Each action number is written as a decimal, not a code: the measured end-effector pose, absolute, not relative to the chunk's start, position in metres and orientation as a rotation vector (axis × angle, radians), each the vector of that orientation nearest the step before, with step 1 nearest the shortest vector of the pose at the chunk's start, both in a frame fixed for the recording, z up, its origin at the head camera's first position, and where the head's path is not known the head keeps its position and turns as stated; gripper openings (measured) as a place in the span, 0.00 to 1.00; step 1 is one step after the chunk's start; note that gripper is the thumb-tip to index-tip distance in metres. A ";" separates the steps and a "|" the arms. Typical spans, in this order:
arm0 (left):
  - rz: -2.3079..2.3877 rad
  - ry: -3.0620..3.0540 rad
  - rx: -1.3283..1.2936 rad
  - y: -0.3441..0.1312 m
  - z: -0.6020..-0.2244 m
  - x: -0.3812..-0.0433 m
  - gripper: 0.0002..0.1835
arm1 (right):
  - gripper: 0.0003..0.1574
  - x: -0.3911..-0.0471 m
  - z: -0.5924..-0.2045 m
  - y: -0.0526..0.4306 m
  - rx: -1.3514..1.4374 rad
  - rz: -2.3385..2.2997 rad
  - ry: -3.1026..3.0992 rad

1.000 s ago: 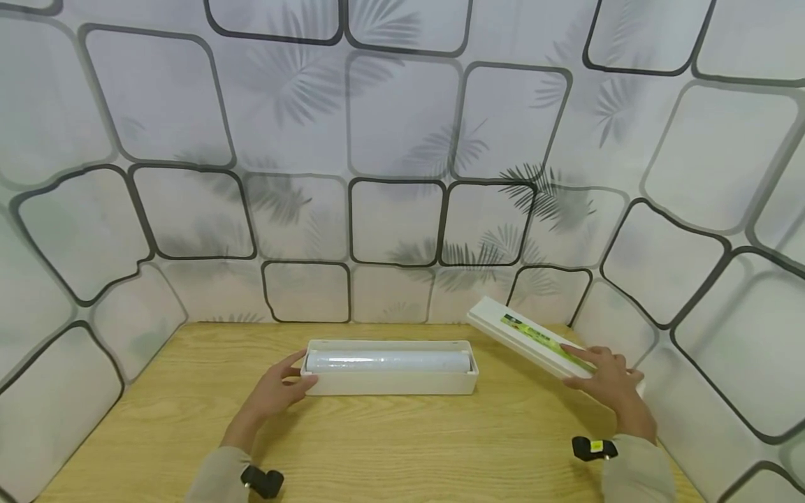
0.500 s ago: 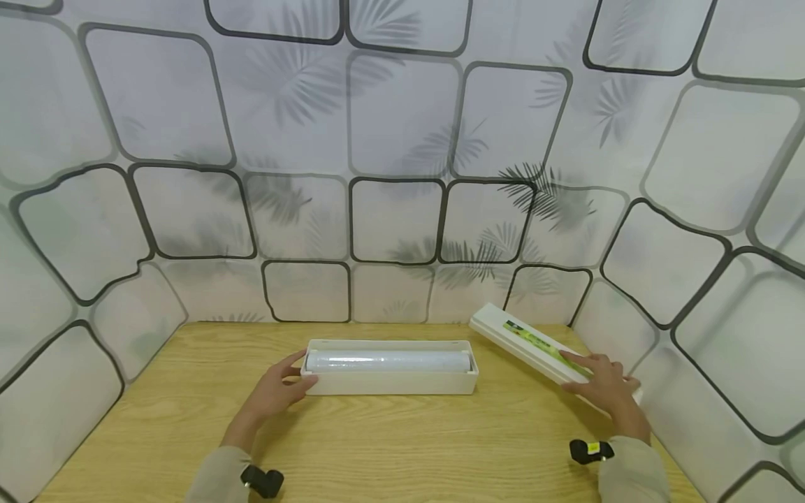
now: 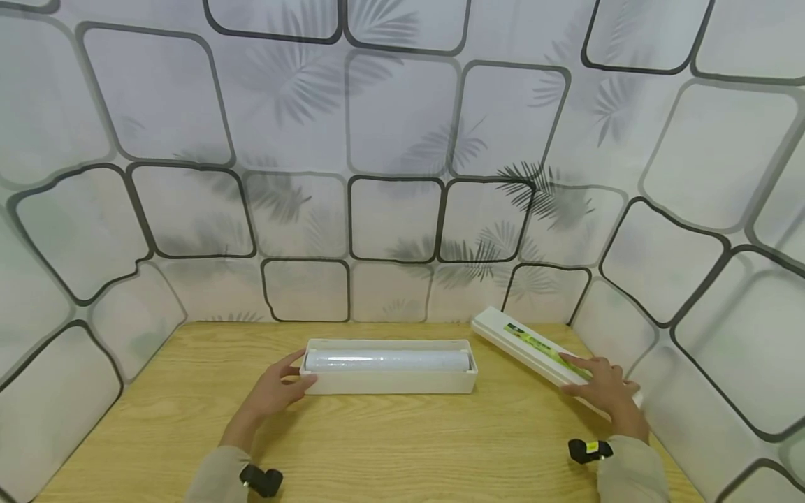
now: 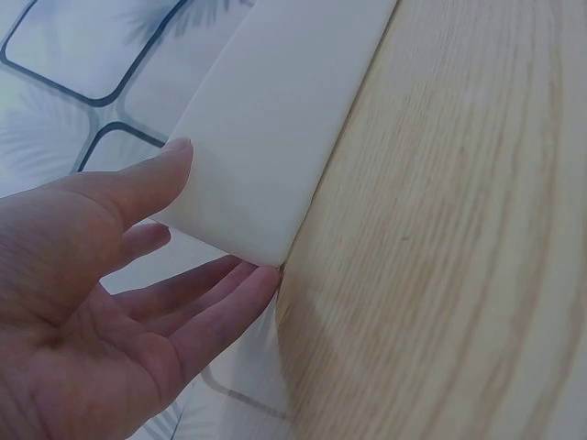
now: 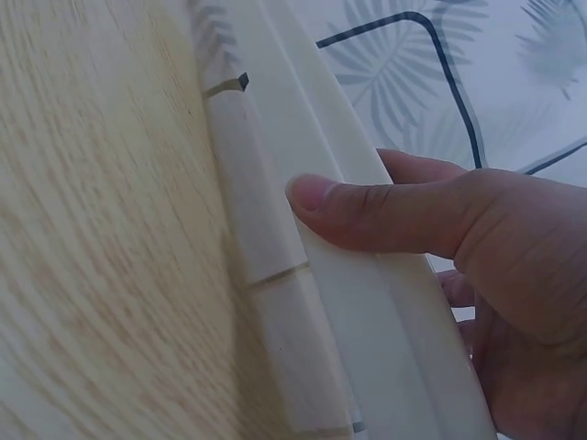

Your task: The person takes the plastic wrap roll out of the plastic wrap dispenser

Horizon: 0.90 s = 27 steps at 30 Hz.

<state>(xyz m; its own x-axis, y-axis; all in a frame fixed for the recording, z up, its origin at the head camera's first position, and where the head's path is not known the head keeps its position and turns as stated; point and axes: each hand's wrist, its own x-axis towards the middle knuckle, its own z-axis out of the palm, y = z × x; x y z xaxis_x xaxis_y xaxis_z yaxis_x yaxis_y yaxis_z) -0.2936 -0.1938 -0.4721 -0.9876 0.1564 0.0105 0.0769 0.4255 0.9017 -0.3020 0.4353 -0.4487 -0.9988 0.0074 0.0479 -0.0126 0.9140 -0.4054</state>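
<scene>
White box (image 3: 390, 383), lower centre of the frame: gripping its left end with left hand (image 3: 274, 388); lower right, holding a white lid (image 3: 534, 347) with right hand (image 3: 605, 386).

Pale grey-white walls (image 3: 402, 140) | dark rounded-square outlines (image 3: 443, 220) | grey feathery leaf prints (image 3: 528, 187) | flat yellow-brown wood-grain tabletop (image 3: 402, 447) | soft light

A: Any rm btwn box (image 3: 390, 383) & lid (image 3: 528, 344)?
B: Yep, bare tabletop (image 3: 509, 398) btwn 'em; front of box free too.
A: Blocked where?
B: L hand (image 3: 274, 391) at box's L end, R hand (image 3: 605, 384) on lid's near end, wall (image 3: 393, 290) behind both. Roll (image 3: 386, 360) fills box.
</scene>
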 end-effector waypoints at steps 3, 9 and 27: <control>1.631 2.588 0.221 -0.194 -0.473 -0.294 0.41 | 0.55 -0.302 -0.448 0.435 -0.008 0.661 -3.048; 1.634 2.583 0.215 -0.195 -0.473 -0.295 0.41 | 0.57 -0.302 -0.447 0.434 -0.028 0.701 -3.088; 1.654 2.562 0.192 -0.193 -0.470 -0.293 0.41 | 0.60 -0.302 -0.450 0.437 -0.090 0.709 -3.130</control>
